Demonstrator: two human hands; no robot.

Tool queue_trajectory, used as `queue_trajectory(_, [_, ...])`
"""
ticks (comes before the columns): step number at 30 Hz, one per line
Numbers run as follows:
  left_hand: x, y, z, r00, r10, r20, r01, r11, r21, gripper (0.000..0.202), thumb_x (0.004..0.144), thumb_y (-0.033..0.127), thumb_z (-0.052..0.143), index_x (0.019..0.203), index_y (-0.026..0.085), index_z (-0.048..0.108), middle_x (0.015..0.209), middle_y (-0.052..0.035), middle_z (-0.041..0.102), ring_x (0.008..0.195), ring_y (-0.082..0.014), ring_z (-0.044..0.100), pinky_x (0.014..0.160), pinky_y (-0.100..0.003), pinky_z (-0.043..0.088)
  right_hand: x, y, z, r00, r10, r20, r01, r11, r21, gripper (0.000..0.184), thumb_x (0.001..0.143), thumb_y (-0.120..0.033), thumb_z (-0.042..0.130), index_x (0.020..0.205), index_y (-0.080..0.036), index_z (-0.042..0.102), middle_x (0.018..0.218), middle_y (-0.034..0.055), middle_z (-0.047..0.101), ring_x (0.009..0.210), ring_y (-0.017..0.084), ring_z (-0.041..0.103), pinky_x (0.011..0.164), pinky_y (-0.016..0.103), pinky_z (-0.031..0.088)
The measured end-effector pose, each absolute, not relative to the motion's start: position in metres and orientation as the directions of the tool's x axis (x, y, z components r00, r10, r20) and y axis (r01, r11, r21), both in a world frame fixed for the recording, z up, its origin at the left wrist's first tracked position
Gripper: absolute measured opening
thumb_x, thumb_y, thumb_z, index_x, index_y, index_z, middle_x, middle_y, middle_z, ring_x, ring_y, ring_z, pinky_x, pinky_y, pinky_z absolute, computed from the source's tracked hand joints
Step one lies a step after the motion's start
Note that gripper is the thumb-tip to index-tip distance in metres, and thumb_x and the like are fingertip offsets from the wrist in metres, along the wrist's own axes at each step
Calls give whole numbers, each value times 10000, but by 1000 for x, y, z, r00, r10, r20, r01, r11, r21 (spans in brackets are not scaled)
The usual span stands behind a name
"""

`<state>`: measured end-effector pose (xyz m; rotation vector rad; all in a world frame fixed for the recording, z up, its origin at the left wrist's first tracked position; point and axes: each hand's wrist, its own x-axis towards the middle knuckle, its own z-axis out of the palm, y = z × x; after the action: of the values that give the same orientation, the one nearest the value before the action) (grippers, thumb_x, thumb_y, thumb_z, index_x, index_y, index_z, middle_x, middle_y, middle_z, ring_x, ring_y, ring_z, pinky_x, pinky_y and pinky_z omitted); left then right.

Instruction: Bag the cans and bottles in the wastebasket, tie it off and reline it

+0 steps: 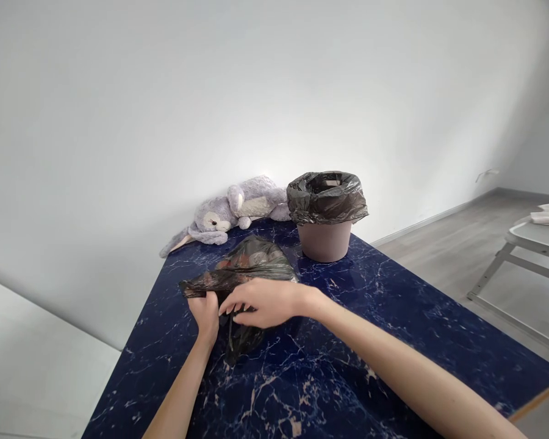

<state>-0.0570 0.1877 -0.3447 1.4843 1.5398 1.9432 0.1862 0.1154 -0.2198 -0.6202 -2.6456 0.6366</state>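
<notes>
A filled black plastic bag (249, 262) lies on the dark blue marbled table (384, 317), with reddish things showing faintly through it. My left hand (205, 316) is closed around the gathered neck of the bag at its left side. My right hand (260, 301) rests over the same neck, fingers bent and pinching the plastic next to the left hand. A loose tail of the bag hangs down below both hands.
A brown bin (324, 239) lined with a black bag (326, 196) stands behind the filled bag. A grey plush toy (238, 210) lies against the white wall. A white folding frame (526, 244) stands on the wooden floor at right.
</notes>
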Motion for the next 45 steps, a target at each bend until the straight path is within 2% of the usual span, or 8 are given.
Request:
queue_trajectory(7, [-59,183,-342,-496,753,432,305,-315,899,354,1026,549,492,856,240,525,650,11,558,520,-145,505,493,-261,420,180,119,-251,-562,818,123,819,571,-59,342,1014,-134,519,1300,-118,704,1318,175,712,1271,310,616,1087,400,381])
queue_trajectory(15, [-51,182,-340,-408,803,434,295,-334,895,401,1036,589,482,971,216,612,717,-6,586,576,-151,534,520,-259,443,204,135,-240,-231,960,159,966,246,-85,400,1093,-238,395,1124,-47,746,1101,257,731,1078,347,675,996,472,394])
queue_trajectory(19, [-47,179,-341,-336,803,492,349,-379,857,420,1035,586,500,1197,215,615,839,-28,614,667,-180,585,607,-296,499,196,134,-235,-355,889,290,902,407,-142,335,1050,-132,430,1274,-139,678,1312,176,669,1210,282,614,994,371,430])
queue_trajectory(22, [-42,174,-341,-288,781,555,412,-422,808,421,1038,472,536,1380,229,507,1111,-94,639,951,-234,656,863,-377,553,186,131,-236,-485,845,225,826,527,-201,333,1053,-124,427,1276,-190,665,1272,113,685,1135,221,669,926,299,483])
queue_trajectory(26, [-34,166,-342,-114,539,834,730,-524,438,460,990,264,554,1432,193,448,1448,-200,442,1383,-331,458,1149,-527,406,181,129,-246,-331,936,119,921,348,-174,311,1016,-129,499,1292,-86,637,1337,238,636,1187,317,682,895,357,530])
queue_trajectory(31, [-17,155,-345,378,323,868,764,-639,-95,388,938,67,521,1270,255,592,1308,-135,594,1308,-304,541,1148,-546,371,182,133,-260,-205,978,22,965,206,-160,449,1035,-360,584,1365,-55,572,1209,295,713,1122,339,740,893,378,546])
queue_trajectory(38, [-7,152,-344,533,564,631,632,-761,146,257,1055,156,408,1211,240,594,1124,-82,730,1053,-235,691,951,-400,542,181,140,-268,-225,974,-14,961,220,-167,631,962,-150,593,1555,-95,385,1224,258,744,1145,288,752,903,337,529])
queue_trajectory(45, [-11,156,-348,481,657,581,691,-692,210,193,1085,226,433,1223,248,565,905,-29,729,845,-216,724,793,-341,552,176,141,-274,-198,980,-8,962,193,-192,575,989,-273,642,1496,-108,426,1207,267,746,1128,300,759,899,344,523])
